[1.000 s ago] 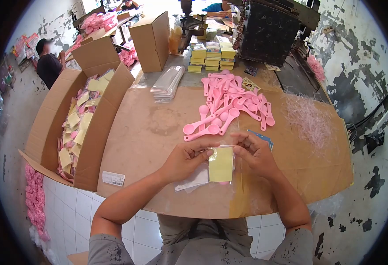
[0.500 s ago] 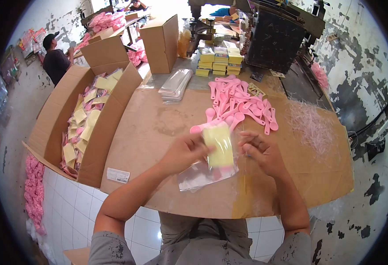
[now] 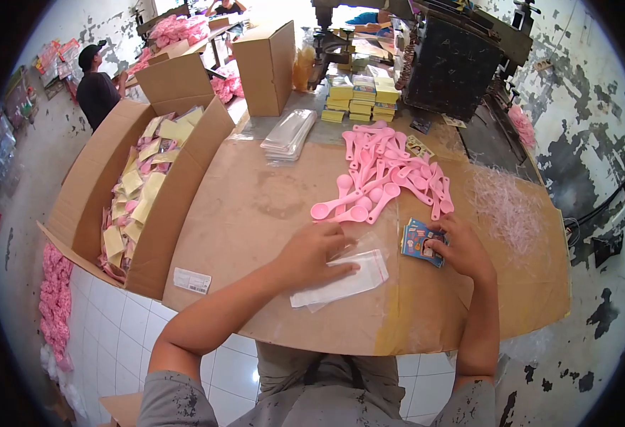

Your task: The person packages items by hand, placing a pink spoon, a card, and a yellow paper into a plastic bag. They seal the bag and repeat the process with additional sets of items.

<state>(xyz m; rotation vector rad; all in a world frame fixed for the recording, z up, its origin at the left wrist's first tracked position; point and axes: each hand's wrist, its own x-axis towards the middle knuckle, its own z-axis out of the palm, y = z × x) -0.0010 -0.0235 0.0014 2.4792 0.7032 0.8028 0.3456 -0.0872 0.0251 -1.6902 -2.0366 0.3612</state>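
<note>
Cards (image 3: 413, 244) lie stacked on the worktop (image 3: 234, 213) under the right hand (image 3: 467, 249), its grip's firmness unclear; separating one edge cleanly helps. Left hand (image 3: 316, 257), loosely open, seemingly empty, is over clear bags (image 3: 348, 283).

Spoons (image 3: 381, 169) behind bags (image 3: 348, 280), cards (image 3: 417, 242) at right

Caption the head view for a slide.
Right hand on blue cards, left hand over clear bags, pink spoons heaped beyond.
</note>
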